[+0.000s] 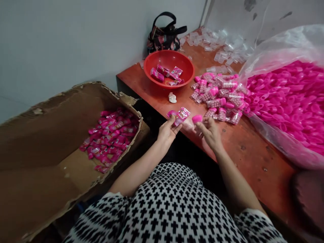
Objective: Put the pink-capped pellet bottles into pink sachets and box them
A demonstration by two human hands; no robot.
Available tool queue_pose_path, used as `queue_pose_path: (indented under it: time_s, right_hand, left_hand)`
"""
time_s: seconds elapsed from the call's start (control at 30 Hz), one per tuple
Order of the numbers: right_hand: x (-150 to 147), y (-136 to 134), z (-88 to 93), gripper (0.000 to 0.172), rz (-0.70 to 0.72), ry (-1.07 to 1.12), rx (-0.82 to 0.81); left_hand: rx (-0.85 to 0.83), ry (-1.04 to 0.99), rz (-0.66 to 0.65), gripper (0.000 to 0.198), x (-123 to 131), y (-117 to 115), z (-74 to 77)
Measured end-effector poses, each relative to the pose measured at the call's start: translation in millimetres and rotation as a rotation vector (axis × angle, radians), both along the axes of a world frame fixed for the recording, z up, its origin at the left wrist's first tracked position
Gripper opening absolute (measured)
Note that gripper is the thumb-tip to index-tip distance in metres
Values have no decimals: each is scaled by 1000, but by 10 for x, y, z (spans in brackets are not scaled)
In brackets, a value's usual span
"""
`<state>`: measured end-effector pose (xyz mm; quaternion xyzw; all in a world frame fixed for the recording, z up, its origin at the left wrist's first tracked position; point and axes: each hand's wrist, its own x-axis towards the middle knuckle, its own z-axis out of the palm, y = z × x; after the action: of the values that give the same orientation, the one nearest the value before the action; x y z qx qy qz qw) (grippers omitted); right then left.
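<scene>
Over the table's near edge, my left hand (166, 132) pinches a shiny pink printed packet (183, 114) between thumb and fingers. My right hand (211, 133), a little to the right, is closed on a small container with a rounded pink cap (197, 118); its body is mostly hidden by my fingers. The cap sits close to the packet but apart from it. Just beyond my right hand lies a pile of clear pink-capped bottles (220, 103) filled with small pale beads.
A red bowl (149, 76) holds several pink packets, with crumpled white paper (172, 98) before it. Left stands a torn cardboard box (50, 111) with pink packets (111, 135) inside. Pink plastic pieces (291, 98) fill a clear bag; clear cups (222, 55) and a handbag (163, 40) lie behind.
</scene>
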<state>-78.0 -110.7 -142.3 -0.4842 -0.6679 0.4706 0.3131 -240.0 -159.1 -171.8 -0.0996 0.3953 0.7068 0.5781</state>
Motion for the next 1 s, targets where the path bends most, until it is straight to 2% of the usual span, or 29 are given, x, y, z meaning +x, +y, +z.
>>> queue_pose_path:
  time_s: [0.07,0.13,0.2,0.47,0.67,0.83,1.0]
  right_hand:
    - [-68,-294,-43,33,0,149,-179]
    - [-146,-479,-75,34,-45,219,-230]
    - [-206,-554,-98,33,-100,260,-224]
    - [-221,-518,-194,32,-154,311,-196]
    - [-225,-503,-232,34,-133,366,-199]
    - [-219,-486,-243,31,-100,432,-222]
    - [-216,-485,-296,26,-128,414,-111]
  left_hand:
    - [17,-25,-8,16,42,13,23]
    - [42,-28,-27,18,94,18,51]
    - [64,-27,-34,19,149,16,78]
    - [101,13,-40,20,282,-5,136]
    - [123,77,-91,32,321,-20,139]
    - [227,183,-208,38,290,-30,131]
    - [287,243,-312,41,273,-30,137]
